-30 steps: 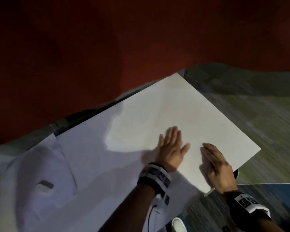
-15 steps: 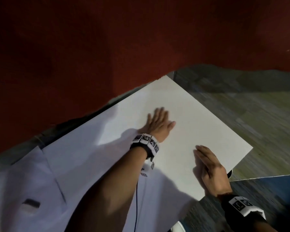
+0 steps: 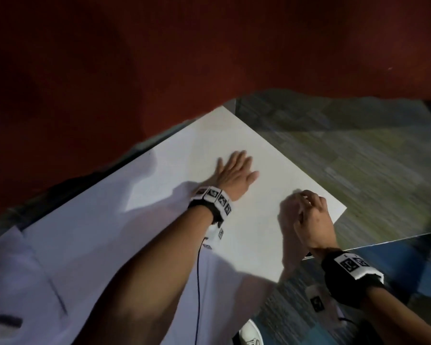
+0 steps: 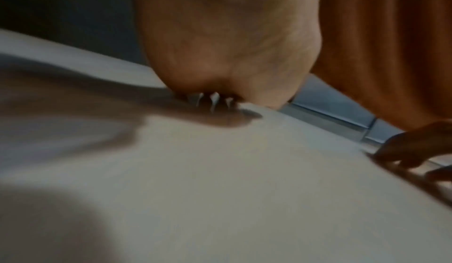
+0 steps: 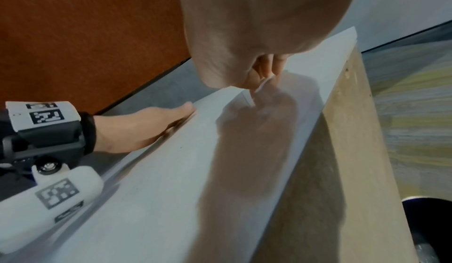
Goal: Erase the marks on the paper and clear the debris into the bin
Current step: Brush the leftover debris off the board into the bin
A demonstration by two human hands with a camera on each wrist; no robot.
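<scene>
Paper [image 3: 174, 240]: large white sheet lying flat on the surface, one corner pointing away toward a red wall [image 3: 159, 58]; no marks can be made out on it in these views. Its near part lies in shadow.

Left hand [image 3: 235, 174]: palm down on the paper near the sheet's far part, fingers straight and together, thumb out to the side; holds nothing. In the right wrist view it [image 5: 144, 126] lies flat along the sheet's edge. Black wrist strap with white coded tags [image 3: 213, 199] behind it.

Right hand [image 3: 309, 215]: near the paper's right corner, fingers curled downward with the tips on the sheet. In the right wrist view the fingertips [image 5: 263, 74] pinch a small white object [image 5: 264, 82] against the paper; whether this is an eraser cannot be told. Same kind of strap and tags [image 3: 351, 266] on this wrist.

Surface [image 5: 342, 151]: its pale wooden edge shows below the paper's right border in the right wrist view.

Dark round rim [image 5: 428, 207]: below the surface edge at lower right; possibly the bin, not certain.

Floor [image 3: 358, 158]: greyish-green striped carpet to the right of the surface.

White shoe [image 3: 250, 334]: partly visible at the bottom edge.
</scene>
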